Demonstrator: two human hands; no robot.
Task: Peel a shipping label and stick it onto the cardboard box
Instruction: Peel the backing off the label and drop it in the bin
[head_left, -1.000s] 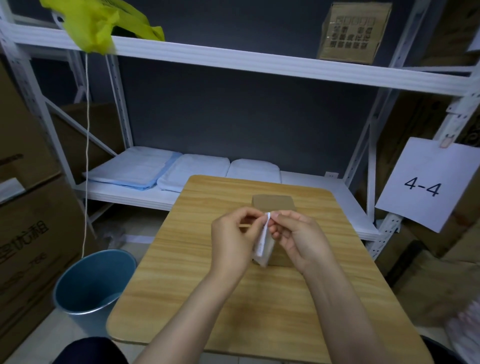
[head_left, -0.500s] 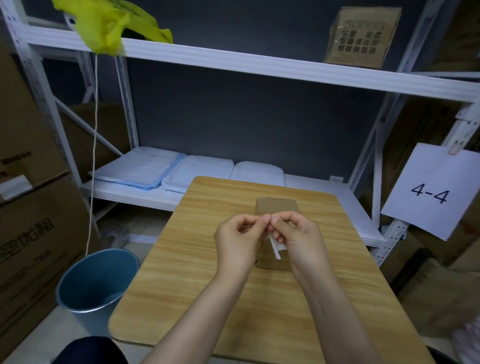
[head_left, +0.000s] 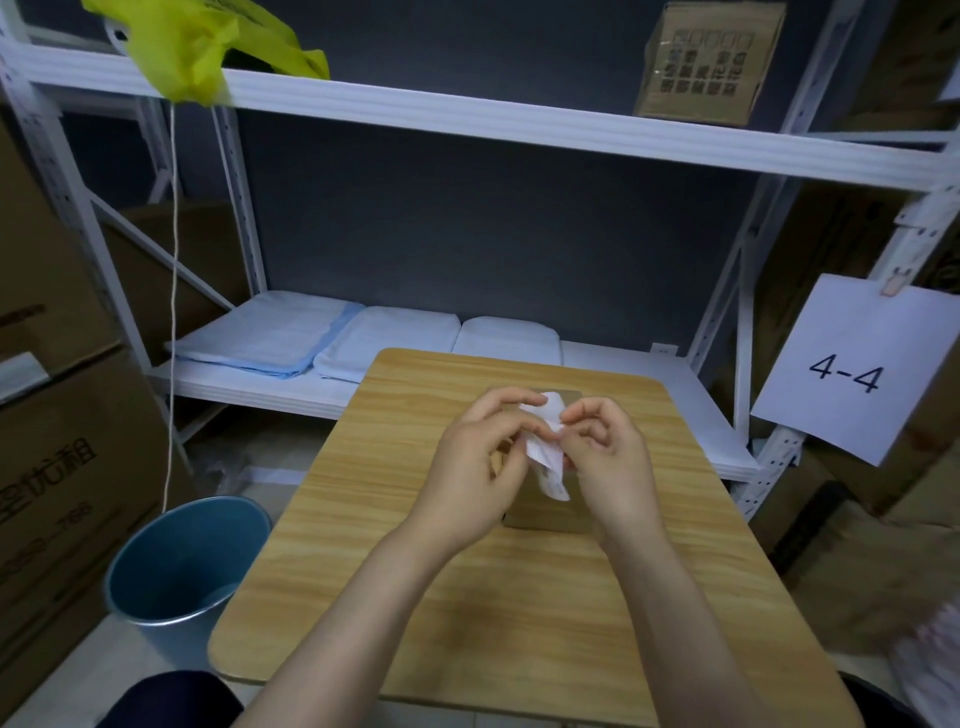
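Note:
A small brown cardboard box stands on the wooden table, mostly hidden behind my hands. Above it I hold a white shipping label that is crumpled and spread into two layers. My left hand pinches the upper part of the label between thumb and fingertips. My right hand pinches the other layer at the label's right side. The two hands are close together, just above the box.
A blue bin stands on the floor left of the table. White metal shelving with folded pads is behind the table. Cardboard cartons are stacked at left. A "4-4" paper sign hangs at right.
The label was a narrow folded strip pinched between both hands; now it is spread and its layers are pulled apart. My hands have moved slightly apart.

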